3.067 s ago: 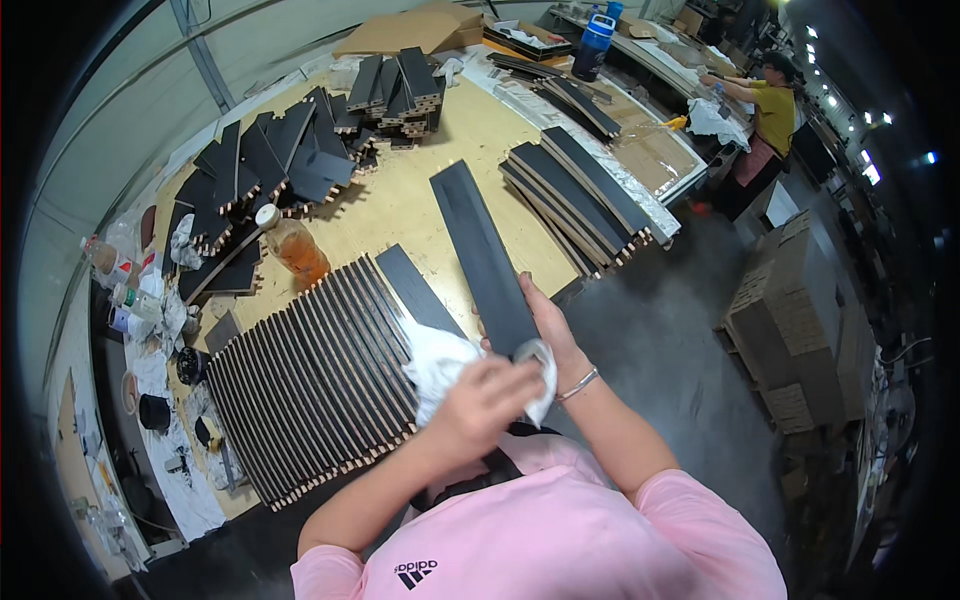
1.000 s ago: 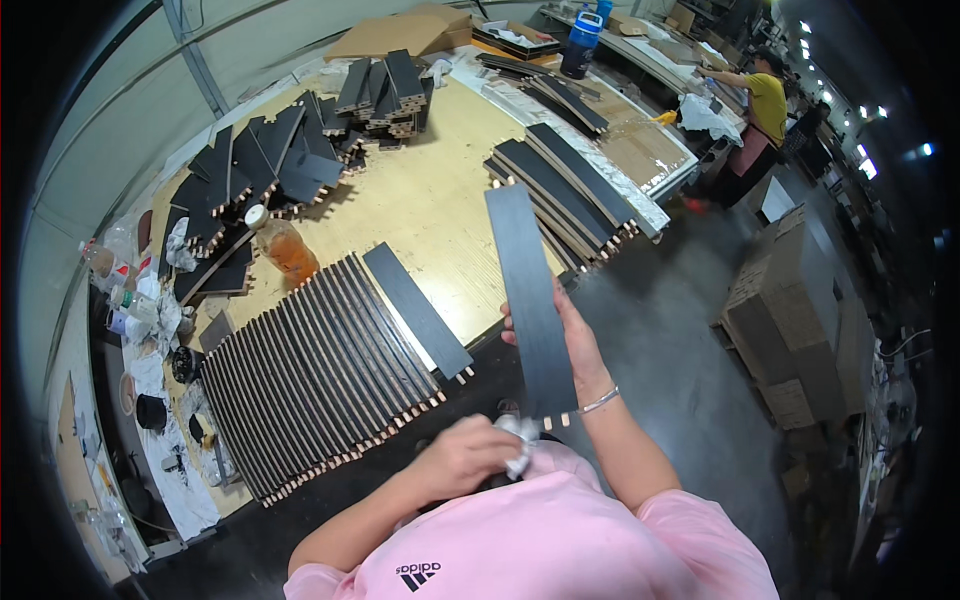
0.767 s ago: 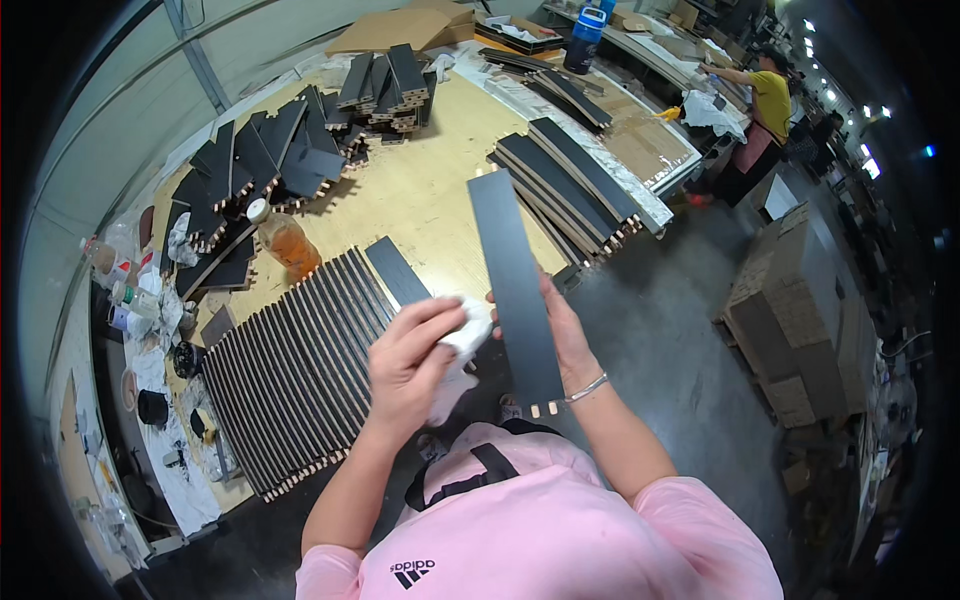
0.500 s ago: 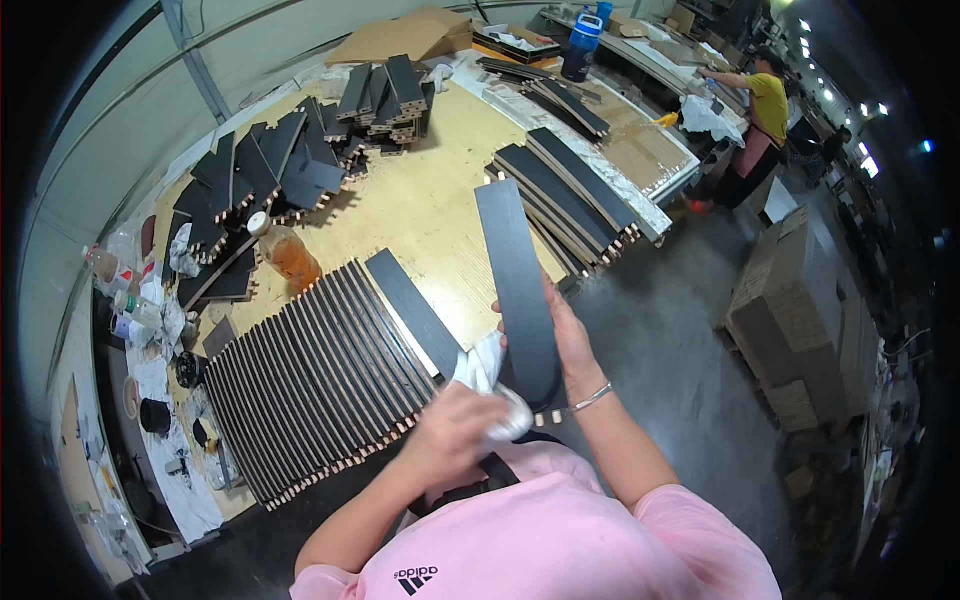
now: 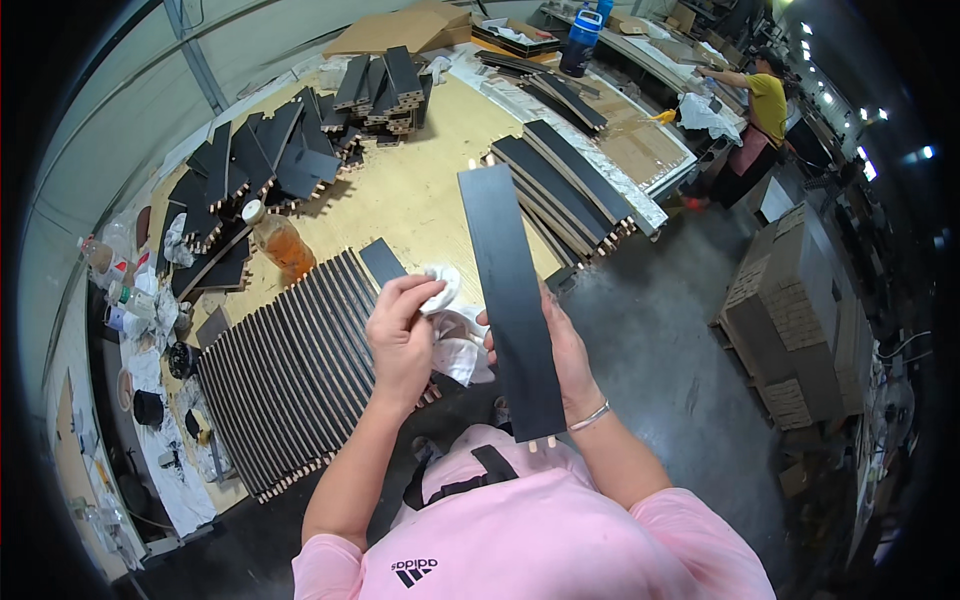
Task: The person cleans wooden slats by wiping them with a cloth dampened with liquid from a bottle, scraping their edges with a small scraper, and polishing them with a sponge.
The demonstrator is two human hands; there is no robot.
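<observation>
A black wooden board (image 5: 512, 300) with pale dowel pegs at both ends stands tilted up before me. My right hand (image 5: 565, 350) grips it by its long edges, with fingertips showing at its left side. Left of the board, my left hand (image 5: 403, 335) pinches a white cloth (image 5: 461, 345) that hangs crumpled beside the board. Just beyond that hand, one dark board (image 5: 382, 262) lies flat, partly hidden by the hand. Next to it, several like boards stand on edge in a close row (image 5: 290, 375), their pegs along the near side.
Boards lie in a loose heap (image 5: 255, 160) at the far left and in a stack (image 5: 565, 190) at the right. A bottle of orange liquid (image 5: 278, 242) stands behind the row. A blue jug (image 5: 581, 45) is farther back. Wrapped cartons (image 5: 790, 320) stand right; a person (image 5: 755, 120) works beyond.
My left hand and the cloth have risen from the board's lower end to beside its middle. The board has turned slightly, showing its broad face more squarely.
</observation>
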